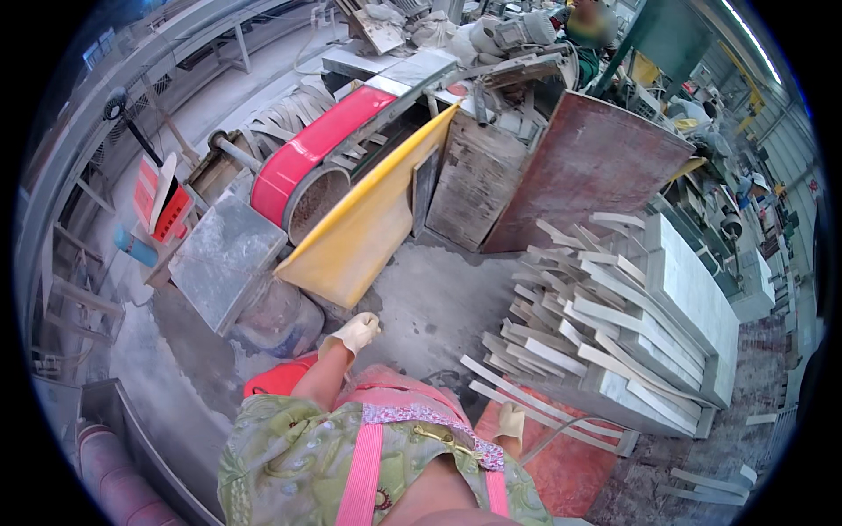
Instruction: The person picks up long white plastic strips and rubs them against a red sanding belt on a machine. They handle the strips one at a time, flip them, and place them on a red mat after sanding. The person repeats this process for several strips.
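My left hand [354, 333], in a pale glove, is raised in front of me below the yellow panel [364, 232]. Its fingers are curled in, and nothing shows between them. Lower and to the right, my right hand [510, 422], also gloved, hangs close to the long pale curved strips [561, 410]. Its fingers are mostly hidden, so whether it touches a strip cannot be told. More such strips fan out from a stack of pale slabs [693, 289] on the right.
A belt machine with a red belt [324, 140] stands ahead, beside a grey block [226, 250]. Wooden boards [478, 175] and a large reddish panel [588, 167] lean behind. A red stool [276, 377] is by my left arm. Another person [589, 22] is far back.
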{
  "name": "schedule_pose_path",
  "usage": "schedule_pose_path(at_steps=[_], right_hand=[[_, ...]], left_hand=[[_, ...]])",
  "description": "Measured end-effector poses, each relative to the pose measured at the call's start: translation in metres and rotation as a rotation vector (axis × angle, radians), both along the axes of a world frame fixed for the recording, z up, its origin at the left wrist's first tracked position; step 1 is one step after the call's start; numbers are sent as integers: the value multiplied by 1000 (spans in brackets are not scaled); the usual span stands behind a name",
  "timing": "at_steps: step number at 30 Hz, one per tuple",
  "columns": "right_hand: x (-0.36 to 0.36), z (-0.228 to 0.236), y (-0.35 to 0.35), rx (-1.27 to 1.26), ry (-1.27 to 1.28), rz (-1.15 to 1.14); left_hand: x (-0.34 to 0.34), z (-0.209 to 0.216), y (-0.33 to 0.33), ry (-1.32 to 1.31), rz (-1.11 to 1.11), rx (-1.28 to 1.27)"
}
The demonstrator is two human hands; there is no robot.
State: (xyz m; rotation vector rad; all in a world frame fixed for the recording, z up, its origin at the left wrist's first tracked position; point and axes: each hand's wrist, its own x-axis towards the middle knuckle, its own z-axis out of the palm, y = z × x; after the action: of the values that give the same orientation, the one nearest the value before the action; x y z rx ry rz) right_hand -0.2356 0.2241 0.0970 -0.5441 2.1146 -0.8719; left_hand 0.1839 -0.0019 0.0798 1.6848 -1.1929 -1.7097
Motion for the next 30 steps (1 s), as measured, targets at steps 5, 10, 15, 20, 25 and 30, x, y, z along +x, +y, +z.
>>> schedule_pose_path(at_steps=[5, 10, 15, 20, 25, 30], right_hand=[[11, 7, -109, -182, 6, 18], [8, 4, -211, -136, 0, 162], [-18, 5, -306, -138, 59, 163], [-83, -24, -385, -96, -7, 213], [-92, 7, -431, 19, -36, 255], [-88, -8, -441, -42, -42, 180]], left_hand=[[11, -23, -29, 17, 116, 133], [12, 26, -93, 94, 198, 125], [-22, 83, -190, 147, 379, -111], [-61, 136, -294, 207, 390, -333], [-60, 180, -396, 187, 400, -599], [-20, 189, -528, -505, 440, -867]])
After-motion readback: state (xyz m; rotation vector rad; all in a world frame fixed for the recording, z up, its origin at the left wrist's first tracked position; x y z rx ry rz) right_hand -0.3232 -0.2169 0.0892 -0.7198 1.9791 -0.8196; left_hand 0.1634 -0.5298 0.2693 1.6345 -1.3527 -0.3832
